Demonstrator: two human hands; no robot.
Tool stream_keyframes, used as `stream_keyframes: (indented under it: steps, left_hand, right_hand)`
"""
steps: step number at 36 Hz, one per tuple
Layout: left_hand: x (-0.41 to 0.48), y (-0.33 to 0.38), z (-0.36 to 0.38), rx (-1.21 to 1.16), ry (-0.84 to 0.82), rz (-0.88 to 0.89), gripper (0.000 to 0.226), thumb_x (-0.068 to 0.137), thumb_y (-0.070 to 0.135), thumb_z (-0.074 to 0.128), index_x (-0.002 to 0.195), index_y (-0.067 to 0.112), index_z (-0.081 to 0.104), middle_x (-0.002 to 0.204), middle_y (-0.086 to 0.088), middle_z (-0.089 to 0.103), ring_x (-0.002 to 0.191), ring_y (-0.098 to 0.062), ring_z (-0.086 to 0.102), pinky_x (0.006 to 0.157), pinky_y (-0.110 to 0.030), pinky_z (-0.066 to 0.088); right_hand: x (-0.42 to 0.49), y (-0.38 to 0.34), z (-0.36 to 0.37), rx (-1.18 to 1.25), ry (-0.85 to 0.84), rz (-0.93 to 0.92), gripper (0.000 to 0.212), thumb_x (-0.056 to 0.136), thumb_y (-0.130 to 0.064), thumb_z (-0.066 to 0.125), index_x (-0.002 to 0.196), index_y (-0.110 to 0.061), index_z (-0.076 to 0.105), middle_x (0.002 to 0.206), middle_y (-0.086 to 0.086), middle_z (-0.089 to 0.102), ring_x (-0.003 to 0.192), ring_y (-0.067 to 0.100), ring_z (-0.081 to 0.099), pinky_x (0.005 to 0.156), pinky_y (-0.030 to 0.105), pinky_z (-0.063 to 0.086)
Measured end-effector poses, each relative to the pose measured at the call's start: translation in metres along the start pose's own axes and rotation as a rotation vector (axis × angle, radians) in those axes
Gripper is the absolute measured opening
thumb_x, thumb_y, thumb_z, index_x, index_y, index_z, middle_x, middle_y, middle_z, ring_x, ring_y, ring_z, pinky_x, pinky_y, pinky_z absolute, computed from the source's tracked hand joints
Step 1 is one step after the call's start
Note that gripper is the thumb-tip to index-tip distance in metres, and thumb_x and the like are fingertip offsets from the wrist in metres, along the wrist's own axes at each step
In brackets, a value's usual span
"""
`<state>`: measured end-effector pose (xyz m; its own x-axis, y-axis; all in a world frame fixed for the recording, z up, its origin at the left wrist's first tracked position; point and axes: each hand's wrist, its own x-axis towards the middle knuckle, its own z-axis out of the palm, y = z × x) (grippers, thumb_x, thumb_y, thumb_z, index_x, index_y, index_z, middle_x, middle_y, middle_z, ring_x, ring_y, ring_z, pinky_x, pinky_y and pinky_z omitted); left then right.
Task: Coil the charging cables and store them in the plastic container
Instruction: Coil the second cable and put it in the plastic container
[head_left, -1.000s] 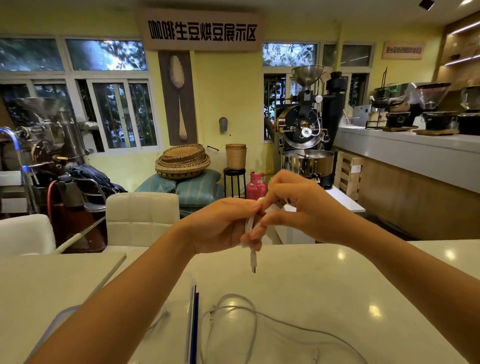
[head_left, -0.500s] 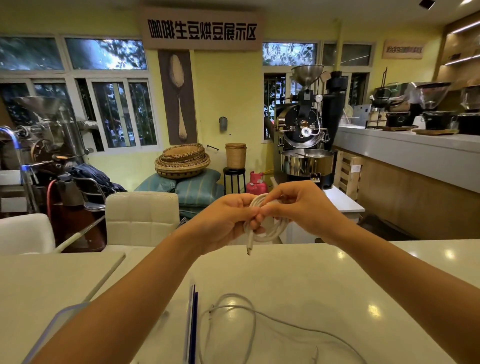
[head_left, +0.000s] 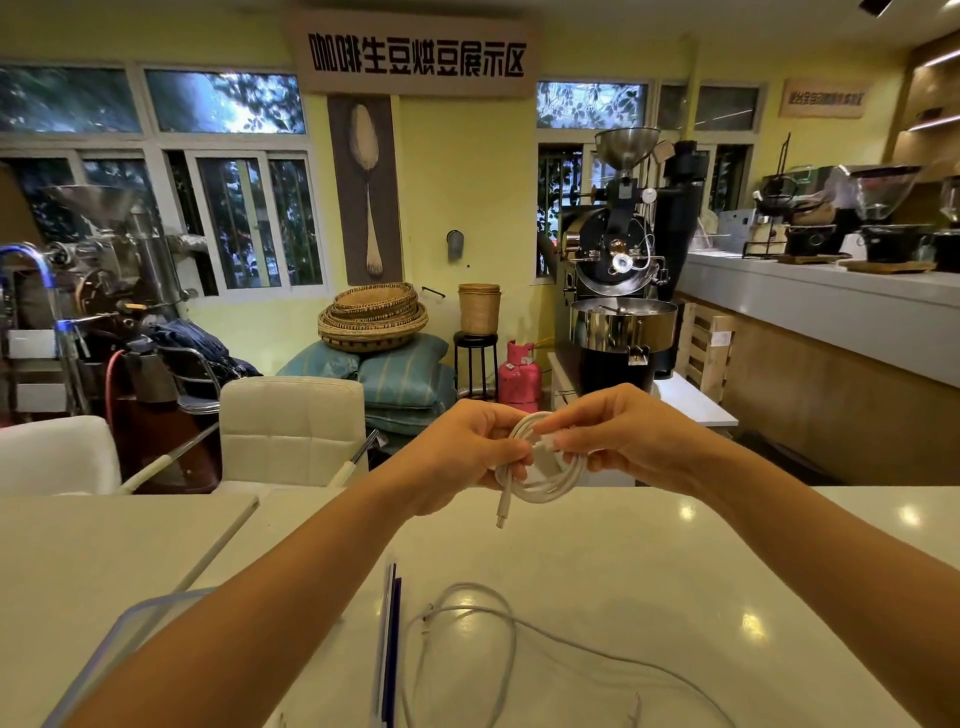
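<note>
Over the worktop (head_left: 675, 545), with the container (head_left: 130, 618) at your near left and a second cable (head_left: 511, 639) sprawled loose before you, both hands are up. Your left hand (head_left: 457, 452) grips the white coil (head_left: 550, 483) and your right hand (head_left: 623, 436) pinches its other side. It looks light, limp and springy, so clamp across all the loops. The coil stands upright, facing you, and its plug (head_left: 501, 512) hangs straight down.
</note>
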<state>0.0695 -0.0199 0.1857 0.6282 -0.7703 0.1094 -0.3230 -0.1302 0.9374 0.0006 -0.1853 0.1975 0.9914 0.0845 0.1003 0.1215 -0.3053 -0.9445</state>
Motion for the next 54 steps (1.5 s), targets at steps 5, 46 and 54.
stream_keyframes:
  steps: [5,46,54]
  left_hand:
    - [-0.002,0.0,0.006,-0.007,0.011,-0.01,0.025,0.089,0.001,0.047,0.099,0.017,0.063,0.069,0.0,0.059,0.054,-0.001,0.059,0.059,-0.021,0.053]
    - [0.006,-0.027,0.011,0.602,0.345,0.28,0.021,0.092,0.01,0.046,0.103,0.004,0.062,0.072,0.0,0.057,0.055,-0.002,0.043,0.055,-0.012,0.038]
    - [0.004,-0.033,-0.004,0.609,0.276,0.242,0.027,0.091,0.012,0.049,0.114,0.014,0.062,0.064,0.007,0.058,0.054,-0.001,0.047,0.054,-0.007,0.04]
  right_hand:
    - [0.005,0.006,0.001,0.023,0.132,0.018,0.027,0.074,-0.003,0.066,0.056,-0.023,0.071,0.069,0.0,0.067,0.073,0.018,0.058,0.065,0.029,0.046]
    - [0.017,0.021,0.022,-0.131,0.117,0.094,0.009,0.083,-0.006,0.059,0.089,-0.009,0.066,0.07,0.004,0.063,0.059,0.01,0.06,0.056,0.017,0.053]
    - [0.031,0.031,0.039,-0.629,0.281,-0.138,0.016,0.087,-0.021,0.055,0.086,-0.008,0.065,0.065,-0.002,0.056,0.05,0.004,0.053,0.049,0.011,0.044]
